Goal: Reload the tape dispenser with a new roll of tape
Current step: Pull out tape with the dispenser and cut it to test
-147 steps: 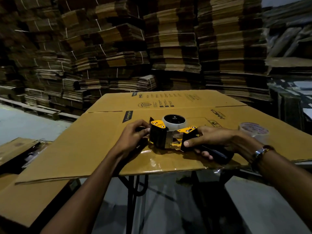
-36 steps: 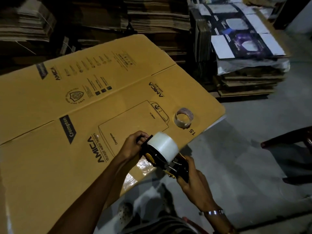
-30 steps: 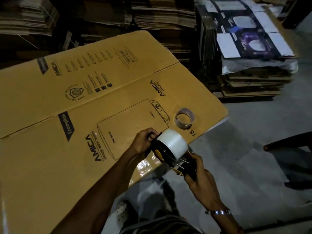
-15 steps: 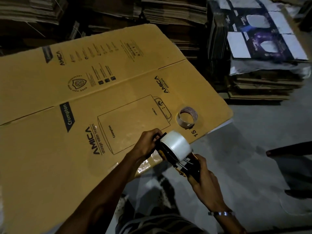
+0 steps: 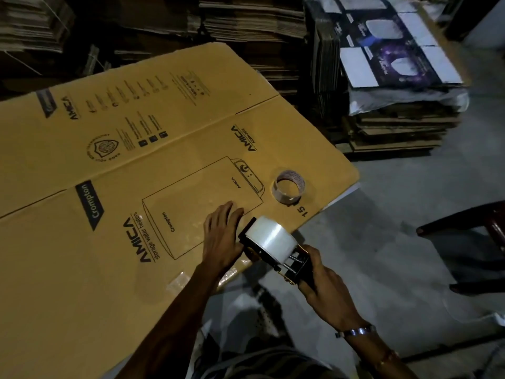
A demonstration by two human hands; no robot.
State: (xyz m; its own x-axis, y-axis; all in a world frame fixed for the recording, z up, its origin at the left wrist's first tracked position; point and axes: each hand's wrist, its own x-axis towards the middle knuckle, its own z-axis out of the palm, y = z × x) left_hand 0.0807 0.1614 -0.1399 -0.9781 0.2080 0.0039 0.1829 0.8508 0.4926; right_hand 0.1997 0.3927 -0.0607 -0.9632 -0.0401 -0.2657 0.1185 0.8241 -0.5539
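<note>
Fingers of right hand point(image 5: 318, 280) wrap tape dispenser point(image 5: 276, 253) handle; long axis diagonal, roll end up-left. Left hand point(image 5: 221, 236) flat, fingers spread on cardboard sheet point(image 5: 95, 269).

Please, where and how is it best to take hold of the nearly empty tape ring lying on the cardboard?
The tape ring lies flat on the cardboard sheet, hole up, nothing touching it. Probably best from above: thumb inside the hole, fingers on the outer wall, pinching the thin band. The left hand, open on the sheet, is nearest.
</note>
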